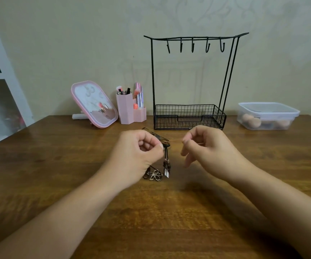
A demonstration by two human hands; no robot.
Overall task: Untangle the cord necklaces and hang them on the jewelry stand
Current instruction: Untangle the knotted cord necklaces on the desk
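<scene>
Holding the cord necklaces [165,156] up off the wooden table [57,184], the left hand [138,156] has its thumb and first finger pinched together on the dark cords near the top of the bunch. It looks like the hand lifts them so the cords hang down straight and the knots are easier to see. The shiny charms at the bottom touch or nearly touch the table, just under the hand, and more cord lies on the table behind the hand.

The right hand [205,144] is close by, on the other side of the bunch. Its fingers are bent, and the thumb and first finger are close together. They may be pinching a thin cord, but I cannot tell, because that part is too small and blurry. I think this hand is placed there to pull 1 cord away from the others.

The jewelry stand [190,81] waits at the back of the table, just behind the hands. Its 5 hooks [193,45] have nothing on them, so no necklace is hung yet. The cords are all in 1 bunch, so the untangling seems to be at the start.
</scene>
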